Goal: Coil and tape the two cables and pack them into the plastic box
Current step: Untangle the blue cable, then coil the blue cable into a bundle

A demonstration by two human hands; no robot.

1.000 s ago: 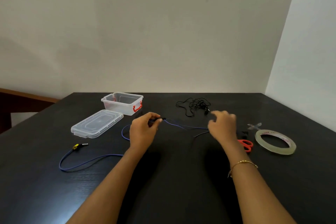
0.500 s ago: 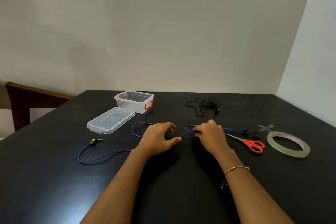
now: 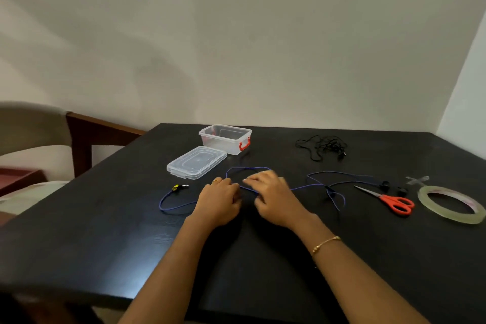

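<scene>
Two cables: my left hand (image 3: 220, 201) and right hand (image 3: 276, 196), fingers curled, pinch the blue cable (image 3: 302, 188), strung left-right; the black cable (image 3: 322, 146) lies tangled far right.

A black table (image 3: 105, 231) is carrying everything. A blue cable (image 3: 178, 207) is trailing out to both sides of the hands. Beyond the left hand (image 3: 219, 202) a clear lid (image 3: 196, 162) is lying just in front of an open plastic box (image 3: 225, 138). Beyond the right hand (image 3: 276, 200) a black cable (image 3: 322, 146) is sitting tangled; to its right, scissors (image 3: 389, 200) and a tape roll (image 3: 451, 204) are lying.
</scene>
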